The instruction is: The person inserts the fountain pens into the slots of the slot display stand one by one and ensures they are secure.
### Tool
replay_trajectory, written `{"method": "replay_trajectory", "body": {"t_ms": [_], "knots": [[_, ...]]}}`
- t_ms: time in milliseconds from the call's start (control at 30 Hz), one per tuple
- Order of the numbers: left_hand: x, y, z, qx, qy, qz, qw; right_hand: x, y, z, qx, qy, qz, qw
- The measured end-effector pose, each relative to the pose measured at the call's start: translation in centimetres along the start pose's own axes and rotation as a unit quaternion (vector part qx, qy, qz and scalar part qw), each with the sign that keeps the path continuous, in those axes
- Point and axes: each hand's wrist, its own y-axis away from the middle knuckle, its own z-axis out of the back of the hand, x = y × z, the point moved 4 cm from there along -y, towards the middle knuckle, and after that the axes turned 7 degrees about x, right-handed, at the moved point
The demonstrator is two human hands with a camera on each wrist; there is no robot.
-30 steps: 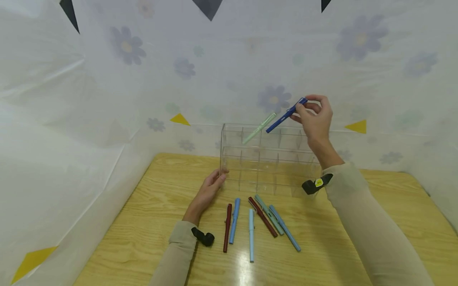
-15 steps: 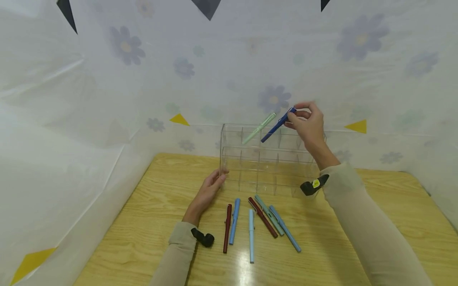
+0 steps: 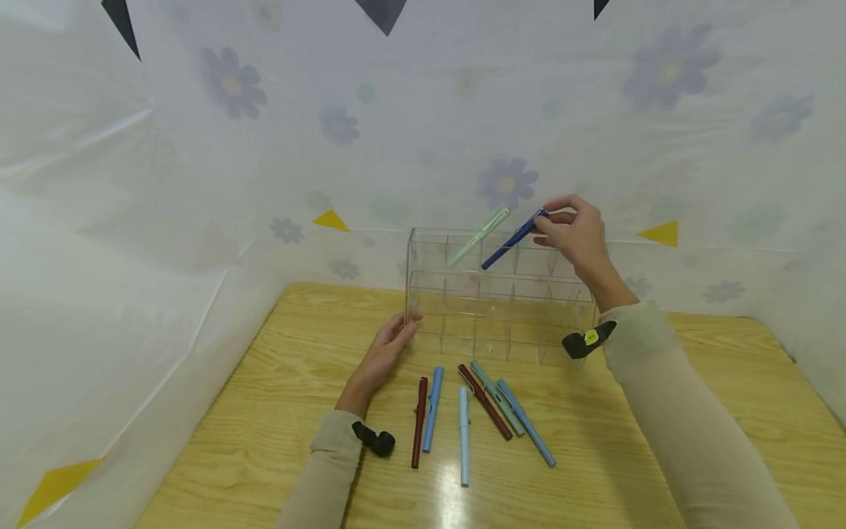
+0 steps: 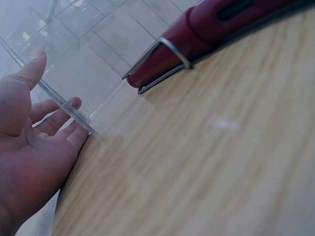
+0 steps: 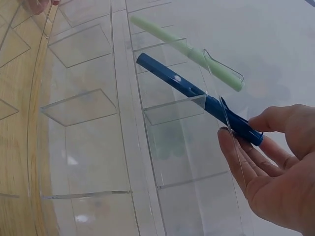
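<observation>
A clear compartmented pen organizer (image 3: pixel 492 275) stands on the table. Around its left side edge curl the fingers of my left hand (image 3: pixel 383 356), thumb to the front; in the left wrist view the hand (image 4: pixel 34 142) lies at the panel's lower corner. My right hand (image 3: pixel 578 235) pinches a dark blue pen (image 3: pixel 515 239) by its clip end. The pen slants, its lower end inside a back-row compartment, as the right wrist view confirms for the blue pen (image 5: pixel 182 83). Beside it a mint green pen (image 3: pixel 479 237) leans in a neighbouring back-row compartment.
Before the organizer lie a dark red pen (image 3: pixel 419 422), a blue pen (image 3: pixel 432 409), a pale blue pen (image 3: pixel 464 437), another dark red pen (image 3: pixel 485 402), a grey-green pen (image 3: pixel 499 399) and a steel-blue pen (image 3: pixel 526 422). A flowered sheet (image 3: pixel 423 110) hangs behind the table.
My right hand has brought the dark blue pen down and left, so its lower end has sunk into the back row. The left hand and the other pens have stayed put.
</observation>
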Motion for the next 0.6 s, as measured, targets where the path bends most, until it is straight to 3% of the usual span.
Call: {"method": "replay_trajectory", "body": {"t_ms": [333,600], "knots": [[0.0,0.0,0.1,-0.002,-0.001,-0.001,1.0,-0.1,0.2,0.1,0.014,0.023,-0.012,0.9996],[0.1,-0.1,0.1,-0.003,0.002,0.0,1.0,0.1,1.3,1.3,-0.032,0.045,0.013,0.9984]]}}
